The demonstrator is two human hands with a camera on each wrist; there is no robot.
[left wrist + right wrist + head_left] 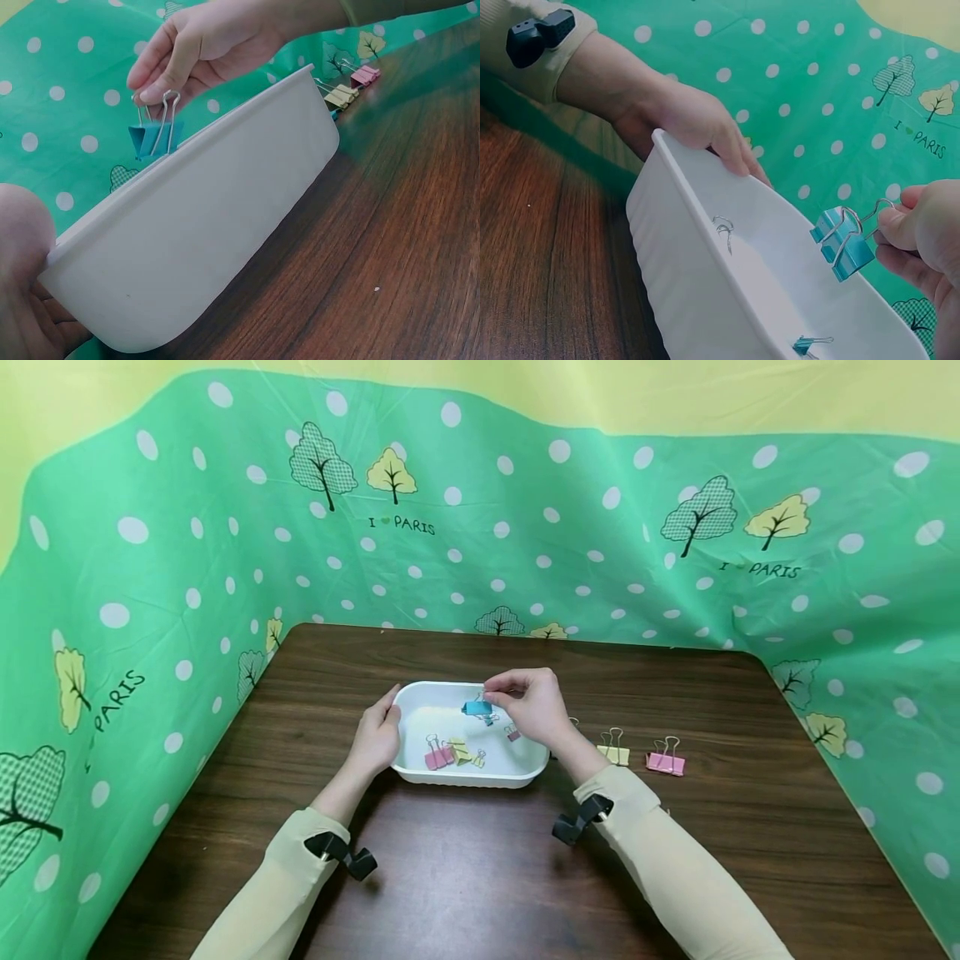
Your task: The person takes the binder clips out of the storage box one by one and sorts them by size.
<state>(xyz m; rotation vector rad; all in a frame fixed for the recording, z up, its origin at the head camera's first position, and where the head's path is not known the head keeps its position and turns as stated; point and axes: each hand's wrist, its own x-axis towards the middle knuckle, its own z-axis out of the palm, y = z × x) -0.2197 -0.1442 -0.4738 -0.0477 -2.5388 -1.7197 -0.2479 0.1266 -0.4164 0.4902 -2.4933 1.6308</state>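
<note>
A blue binder clip point(843, 244) hangs from my right hand point(534, 706), whose thumb and fingers pinch one of its wire handles. It is held over the white tray point(465, 779), above the rim in the left wrist view. My left hand point(377, 732) grips the tray's left end, thumb at the rim and fingers on the outside. Inside the tray lie a large pink binder clip point(438, 757), a yellow binder clip point(459, 751), a small yellow one point(478, 760), a small pink one point(512, 732) and a small blue one point(802, 345).
Right of the tray, a yellow binder clip point(615, 753) and a pink binder clip point(666, 763) stand on the dark wooden table point(480, 877). Another clip beside them is mostly hidden behind my right wrist. A green dotted cloth point(420, 585) surrounds the table's back and sides.
</note>
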